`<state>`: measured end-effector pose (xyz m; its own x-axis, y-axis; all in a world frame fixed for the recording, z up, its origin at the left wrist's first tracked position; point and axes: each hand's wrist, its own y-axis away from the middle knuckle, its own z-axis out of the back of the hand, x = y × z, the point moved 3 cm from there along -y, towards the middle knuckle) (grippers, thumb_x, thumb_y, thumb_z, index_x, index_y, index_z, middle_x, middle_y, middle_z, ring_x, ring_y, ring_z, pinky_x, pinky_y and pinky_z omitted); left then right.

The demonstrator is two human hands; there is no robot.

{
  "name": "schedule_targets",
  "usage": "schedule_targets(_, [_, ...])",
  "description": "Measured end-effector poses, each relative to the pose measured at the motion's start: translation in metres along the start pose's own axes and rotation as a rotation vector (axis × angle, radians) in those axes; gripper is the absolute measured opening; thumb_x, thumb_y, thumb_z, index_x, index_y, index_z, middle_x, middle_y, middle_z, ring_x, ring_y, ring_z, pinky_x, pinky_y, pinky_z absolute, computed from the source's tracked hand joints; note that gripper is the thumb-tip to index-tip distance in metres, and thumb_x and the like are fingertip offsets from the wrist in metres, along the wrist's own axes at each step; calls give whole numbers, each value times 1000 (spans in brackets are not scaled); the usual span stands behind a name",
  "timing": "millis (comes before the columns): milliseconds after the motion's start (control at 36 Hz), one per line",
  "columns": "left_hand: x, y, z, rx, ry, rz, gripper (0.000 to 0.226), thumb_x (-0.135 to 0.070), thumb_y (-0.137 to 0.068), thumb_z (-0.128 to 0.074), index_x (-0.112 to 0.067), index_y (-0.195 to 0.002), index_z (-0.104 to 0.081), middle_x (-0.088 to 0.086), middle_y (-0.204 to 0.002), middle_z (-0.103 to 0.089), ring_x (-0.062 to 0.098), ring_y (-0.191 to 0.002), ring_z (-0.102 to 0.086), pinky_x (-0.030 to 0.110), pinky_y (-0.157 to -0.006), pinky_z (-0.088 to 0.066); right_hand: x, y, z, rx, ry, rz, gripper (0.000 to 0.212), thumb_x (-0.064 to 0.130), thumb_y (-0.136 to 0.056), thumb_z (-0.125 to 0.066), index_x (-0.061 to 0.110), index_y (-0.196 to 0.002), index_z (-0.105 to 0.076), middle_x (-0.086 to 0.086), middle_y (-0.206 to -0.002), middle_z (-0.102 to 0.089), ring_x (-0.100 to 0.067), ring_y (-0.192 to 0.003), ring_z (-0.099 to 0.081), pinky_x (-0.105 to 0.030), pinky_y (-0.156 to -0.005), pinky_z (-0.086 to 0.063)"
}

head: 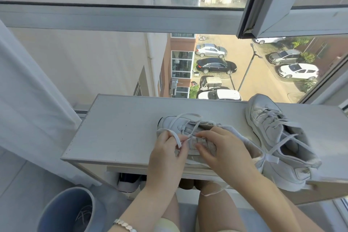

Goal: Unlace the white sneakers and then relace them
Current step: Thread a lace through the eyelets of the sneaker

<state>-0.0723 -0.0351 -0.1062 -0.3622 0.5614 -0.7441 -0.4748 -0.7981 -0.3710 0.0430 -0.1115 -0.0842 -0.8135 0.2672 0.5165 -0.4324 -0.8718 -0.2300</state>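
A white sneaker (175, 122) lies on its side on top of a pale shoe cabinet (116, 130), toe pointing away to the left. Its white lace (188, 116) loops loosely over the toe. My left hand (169, 152) pinches a stretch of that lace near the eyelets. My right hand (222, 149) grips the sneaker's upper, its fingertips at the eyelet row. A second white sneaker (273, 133) stands to the right, laced, with its lace ends trailing over the heel.
A large window (131, 17) rises right behind the cabinet, with an open sash (267, 5) at the upper right. A white curtain (28, 100) hangs at the left. A blue bin (69, 211) stands on the floor at lower left. Other shoes (128, 182) sit inside the cabinet.
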Motion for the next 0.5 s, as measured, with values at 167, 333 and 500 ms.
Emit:
schedule_targets(167, [2, -2, -2, 54, -6, 47, 6, -19, -84, -67, -14, -87, -68, -6, -87, -54, 6, -75, -57, 11, -64, -43, -1, 1, -1, -52, 16, 17, 23, 28, -74, -61, 20, -91, -73, 8, -75, -64, -11, -72, -62, -3, -65, -29])
schedule_targets(333, [4, -3, -6, 65, 78, 153, 3, -20, -87, -65, -19, -84, -64, -14, -86, -51, 3, -78, -56, 7, -64, -40, -1, 0, -2, -53, 7, 32, 23, 29, -75, -60, 20, -91, -73, 9, -76, -64, -11, -72, -61, -6, -60, -34])
schedule_targets(500, [5, -5, -10, 89, 161, 151, 14, -12, -86, -65, -23, -79, -62, -14, -85, -55, -3, -87, -53, 5, -68, -39, -2, 0, -3, -64, 2, 26, 23, 28, -74, -61, 19, -90, -74, 8, -74, -63, -11, -70, -60, -5, -63, -29])
